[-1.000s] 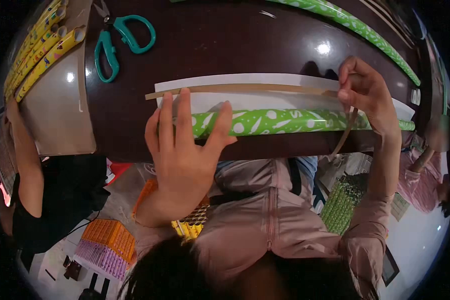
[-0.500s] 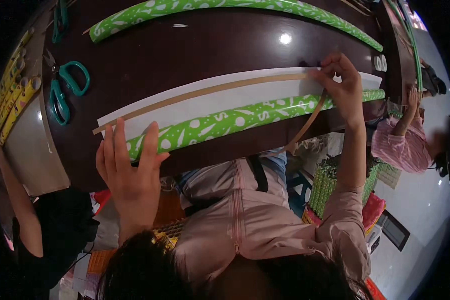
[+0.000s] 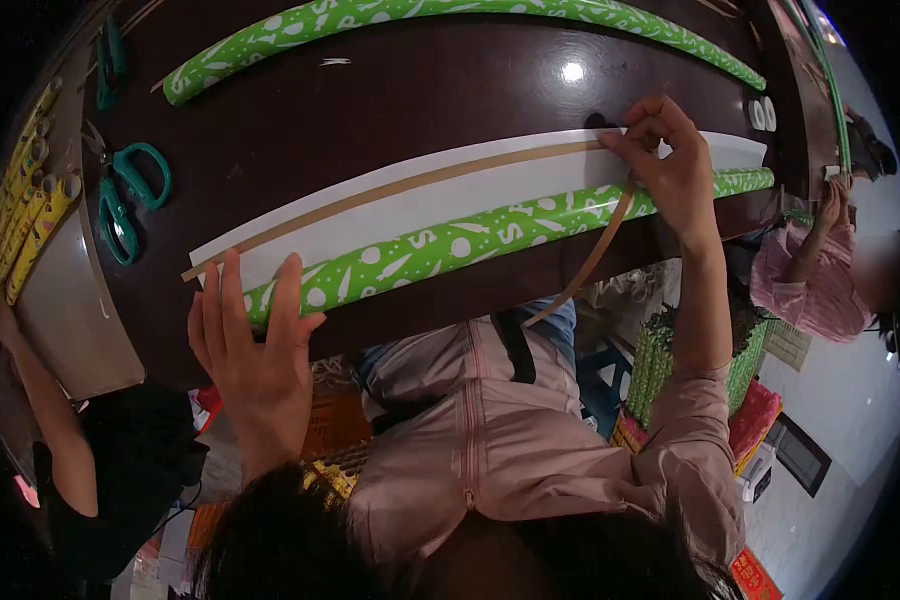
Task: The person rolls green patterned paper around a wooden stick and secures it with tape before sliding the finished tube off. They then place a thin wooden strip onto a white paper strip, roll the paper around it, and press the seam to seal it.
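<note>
A roll of green wrapping paper printed with white shapes lies across the table, its loose white-backed edge opened out flat. A narrow brown strip of tape runs along this white edge. My left hand rests over the left end of the roll and paper, fingers stretched and apart. Near the right end, my right hand pinches the strip between thumb and fingers. From that pinch, the strip's free tail curves down over the roll and past the table's front edge.
Another green roll lies along the far side. Teal-handled scissors sit at left, beside several yellow rolls. Small white rolls stand at right. One co-worker's arm is at left; another person in a pink shirt is at right.
My right hand has shifted slightly left along the white edge, still pinching the strip, and the hanging tail has swung left. My left hand stays on the roll's left end. The view has shifted slightly.
</note>
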The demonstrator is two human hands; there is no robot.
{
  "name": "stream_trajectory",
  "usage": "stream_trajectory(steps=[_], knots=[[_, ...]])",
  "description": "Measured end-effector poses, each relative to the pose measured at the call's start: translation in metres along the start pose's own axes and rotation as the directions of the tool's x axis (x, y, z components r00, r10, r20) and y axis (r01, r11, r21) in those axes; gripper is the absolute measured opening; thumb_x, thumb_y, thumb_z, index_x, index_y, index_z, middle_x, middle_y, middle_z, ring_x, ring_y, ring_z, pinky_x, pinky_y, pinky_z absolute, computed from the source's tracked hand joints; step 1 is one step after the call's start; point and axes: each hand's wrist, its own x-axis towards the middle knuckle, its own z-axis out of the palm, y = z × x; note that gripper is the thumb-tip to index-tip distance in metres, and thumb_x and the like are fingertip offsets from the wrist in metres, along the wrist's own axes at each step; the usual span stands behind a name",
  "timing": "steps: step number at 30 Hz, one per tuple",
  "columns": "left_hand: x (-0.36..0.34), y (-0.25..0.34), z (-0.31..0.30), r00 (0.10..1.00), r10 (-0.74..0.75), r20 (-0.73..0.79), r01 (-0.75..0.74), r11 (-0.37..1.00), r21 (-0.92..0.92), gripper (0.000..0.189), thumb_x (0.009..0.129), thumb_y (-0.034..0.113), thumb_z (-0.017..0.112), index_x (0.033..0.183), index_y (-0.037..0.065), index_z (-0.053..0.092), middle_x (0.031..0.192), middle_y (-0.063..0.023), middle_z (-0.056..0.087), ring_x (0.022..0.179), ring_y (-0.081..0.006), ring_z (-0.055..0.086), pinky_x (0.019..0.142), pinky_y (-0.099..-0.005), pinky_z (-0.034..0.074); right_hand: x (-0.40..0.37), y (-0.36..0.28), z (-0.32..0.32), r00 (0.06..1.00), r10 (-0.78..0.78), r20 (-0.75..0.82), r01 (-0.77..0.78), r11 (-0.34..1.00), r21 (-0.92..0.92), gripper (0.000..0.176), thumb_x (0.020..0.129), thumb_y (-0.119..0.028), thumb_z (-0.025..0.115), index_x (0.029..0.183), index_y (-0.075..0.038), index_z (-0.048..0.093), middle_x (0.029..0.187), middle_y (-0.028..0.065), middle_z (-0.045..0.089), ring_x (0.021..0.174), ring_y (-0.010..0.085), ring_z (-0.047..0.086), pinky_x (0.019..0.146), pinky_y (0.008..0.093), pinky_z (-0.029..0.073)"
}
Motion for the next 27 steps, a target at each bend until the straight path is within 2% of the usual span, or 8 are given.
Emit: stream_trajectory(steps=[3, 5, 8, 15, 18, 21, 25, 27], knots=[[0.0, -0.001, 0.002, 1.0, 0.023, 0.004, -0.023, 0.997, 0.067, 0.048, 0.091, 0.018, 0.062, 0.137, 0.017, 0.051, 0.146, -0.0129, 0.04, 0.135, -0.0335, 0.039, 0.108, -0.0495, 0.036, 0.001, -0.001, 0.001, 0.999, 0.028, 0.016, -0.028, 0.999, 0.039, 0.021, 0.08, -0.006, 0.076, 0.088, -0.003, 0.057, 0.063, 0.0024, 0.059, 0.058, 0.0057, 0.054, 0.051, 0.0246, 0.043], [0.001, -0.003, 0.009, 0.994, 0.109, 0.005, -0.108, 0.993, -0.037, 0.058, 0.084, 0.017, 0.069, 0.137, 0.009, 0.049, 0.143, -0.0167, 0.043, 0.133, -0.0317, 0.042, 0.107, -0.0456, 0.036, 0.001, 0.001, 0.002, 1.0, 0.02, 0.012, -0.02, 1.0, 0.01, 0.02, 0.08, -0.006, 0.076, 0.089, -0.002, 0.058, 0.062, 0.0028, 0.059, 0.057, 0.0055, 0.054, 0.05, 0.0243, 0.043], [0.007, -0.003, 0.011, 0.989, 0.143, -0.018, -0.144, 0.989, -0.041, 0.062, 0.084, 0.015, 0.068, 0.139, 0.0, 0.043, 0.143, -0.0168, 0.044, 0.134, -0.0294, 0.042, 0.107, -0.0423, 0.037, 0.002, 0.003, 0.002, 0.999, 0.043, 0.018, -0.044, 0.998, 0.035, 0.019, 0.08, -0.006, 0.076, 0.089, -0.003, 0.059, 0.062, 0.0027, 0.057, 0.058, 0.0066, 0.055, 0.051, 0.0248, 0.044], [0.038, 0.042, 0.016, 0.983, 0.18, -0.02, -0.181, 0.977, -0.109, 0.062, 0.083, 0.022, 0.066, 0.136, -0.004, 0.046, 0.137, -0.0189, 0.05, 0.129, -0.0307, 0.048, 0.105, -0.0417, 0.04, -0.001, 0.009, 0.002, 1.0, -0.013, -0.029, 0.011, 0.997, -0.072, 0.021, 0.077, -0.005, 0.078, 0.09, -0.003, 0.061, 0.063, 0.0018, 0.055, 0.059, 0.0111, 0.059, 0.054, 0.0267, 0.046], [0.053, 0.072, 0.021, 0.963, 0.241, -0.118, -0.258, 0.953, -0.158, 0.059, 0.085, 0.028, 0.065, 0.132, -0.005, 0.051, 0.131, -0.0195, 0.055, 0.125, -0.0308, 0.051, 0.105, -0.0399, 0.04, 0.0, 0.005, -0.001, 0.998, 0.067, 0.001, -0.067, 0.997, -0.034, 0.022, 0.076, -0.007, 0.078, 0.09, -0.004, 0.061, 0.065, 0.0024, 0.057, 0.063, 0.0132, 0.061, 0.065, 0.0288, 0.047], [0.07, 0.1, 0.022, 0.95, 0.287, -0.119, -0.307, 0.929, -0.207, 0.059, 0.085, 0.03, 0.063, 0.131, -0.005, 0.051, 0.13, -0.0199, 0.055, 0.124, -0.0305, 0.052, 0.105, -0.0402, 0.04, 0.0, 0.012, -0.001, 0.998, 0.054, 0.011, -0.054, 0.998, -0.015, 0.022, 0.077, -0.013, 0.077, 0.091, -0.007, 0.061, 0.069, 0.0019, 0.061, 0.067, 0.0172, 0.062, 0.085, 0.0325, 0.038], [0.085, 0.124, 0.024, 0.932, 0.334, -0.143, -0.358, 0.912, -0.2, 0.059, 0.086, 0.032, 0.062, 0.129, -0.006, 0.052, 0.129, -0.0212, 0.055, 0.123, -0.0309, 0.052, 0.106, -0.0399, 0.04, 0.0, 0.016, -0.002, 1.0, 0.006, 0.001, -0.006, 0.996, -0.09, 0.024, 0.075, -0.014, 0.078, 0.09, -0.009, 0.061, 0.068, 0.0002, 0.058, 0.071, 0.0178, 0.059, 0.08, 0.0342, 0.037], [0.087, 0.131, 0.024, 0.939, 0.317, -0.134, -0.341, 0.908, -0.245, 0.065, 0.081, 0.024, 0.071, 0.132, -0.009, 0.048, 0.132, -0.0241, 0.052, 0.123, -0.035, 0.052, 0.101, -0.0432, 0.044, 0.0, 0.011, -0.003, 1.0, -0.007, -0.004, 0.006, 0.993, -0.121, 0.023, 0.075, -0.014, 0.078, 0.089, -0.009, 0.061, 0.068, -0.0002, 0.057, 0.07, 0.0178, 0.058, 0.079, 0.034, 0.037]])
